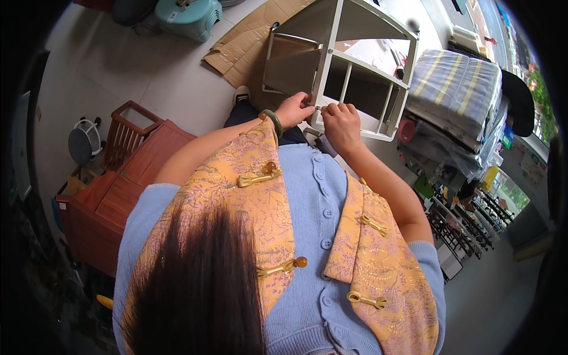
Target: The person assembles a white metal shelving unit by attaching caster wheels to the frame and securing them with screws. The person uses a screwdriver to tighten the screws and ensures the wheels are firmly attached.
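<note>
A white metal shelf frame (331, 53) with grey panels and thin rails lies tilted in front of me, at the top of the view. My left hand (294, 110), a green bangle (274, 122) on its wrist, is closed in a pinch at the left side of the frame's near post. Across from it, my right hand (341, 127) curls with thumb and forefinger pressed together at the same post. A tiny metallic piece shows between the fingertips of both hands; its kind is too small to tell. The right hand's fingers partly hide the post's lower end.
Flattened cardboard (239, 44) lies on the floor beyond the frame. A teal plastic machine (189, 18) stands at the far left. Folded checked fabric (455, 86) is stacked close on the right. Reddish wooden furniture (142, 151) and a small round stool (83, 145) are to the left.
</note>
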Motion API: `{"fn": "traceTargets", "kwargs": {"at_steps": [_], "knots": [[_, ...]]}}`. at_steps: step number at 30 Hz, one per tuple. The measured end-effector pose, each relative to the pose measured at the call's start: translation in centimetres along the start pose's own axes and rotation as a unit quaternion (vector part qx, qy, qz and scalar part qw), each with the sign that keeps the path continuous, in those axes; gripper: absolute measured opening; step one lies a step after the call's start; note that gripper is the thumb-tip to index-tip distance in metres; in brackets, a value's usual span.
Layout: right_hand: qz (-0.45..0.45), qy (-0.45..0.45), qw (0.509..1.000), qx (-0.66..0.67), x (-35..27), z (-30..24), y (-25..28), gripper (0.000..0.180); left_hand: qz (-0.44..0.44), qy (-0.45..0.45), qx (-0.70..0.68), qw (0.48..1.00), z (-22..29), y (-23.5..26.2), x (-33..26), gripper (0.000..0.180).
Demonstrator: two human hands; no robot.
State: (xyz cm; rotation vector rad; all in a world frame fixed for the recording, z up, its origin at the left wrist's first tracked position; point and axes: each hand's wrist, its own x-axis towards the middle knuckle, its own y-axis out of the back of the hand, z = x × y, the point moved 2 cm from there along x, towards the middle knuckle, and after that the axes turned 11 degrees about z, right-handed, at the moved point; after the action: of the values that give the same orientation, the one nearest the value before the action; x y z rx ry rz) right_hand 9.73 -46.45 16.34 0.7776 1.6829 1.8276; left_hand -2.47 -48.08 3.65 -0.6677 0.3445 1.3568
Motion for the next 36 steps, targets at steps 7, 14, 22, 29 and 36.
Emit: {"fn": "traceTargets", "kwargs": {"at_steps": [7, 14, 22, 29, 36], "knots": [[-0.016, 0.107, 0.994, -0.013, 0.9, 1.2, -0.4, 0.012, 0.001, -0.005, 0.001, 1.0, 0.2, 0.0, 0.0, 0.034], [-0.166, -0.35, 0.881, 0.272, 0.2, 0.9, -2.1, 0.012, -0.027, 0.009, -0.016, 0.999, -0.1, 0.3, -0.4, 0.037], [-0.046, -0.719, 0.321, 0.614, -0.3, -1.4, -3.4, 0.017, 0.012, 0.082, -0.013, 0.997, 3.0, 3.7, -3.9, 0.022], [-0.114, -0.682, 0.434, 0.577, -0.5, -0.8, -3.0, 0.025, 0.033, 0.04, 0.099, 0.994, 4.9, 3.6, -5.0, 0.037], [0.07, -0.208, 0.936, 0.274, 1.2, 1.3, 0.2, 0.018, 0.111, -0.205, 0.286, 0.929, 7.9, 2.0, 0.6, 0.037]]}}
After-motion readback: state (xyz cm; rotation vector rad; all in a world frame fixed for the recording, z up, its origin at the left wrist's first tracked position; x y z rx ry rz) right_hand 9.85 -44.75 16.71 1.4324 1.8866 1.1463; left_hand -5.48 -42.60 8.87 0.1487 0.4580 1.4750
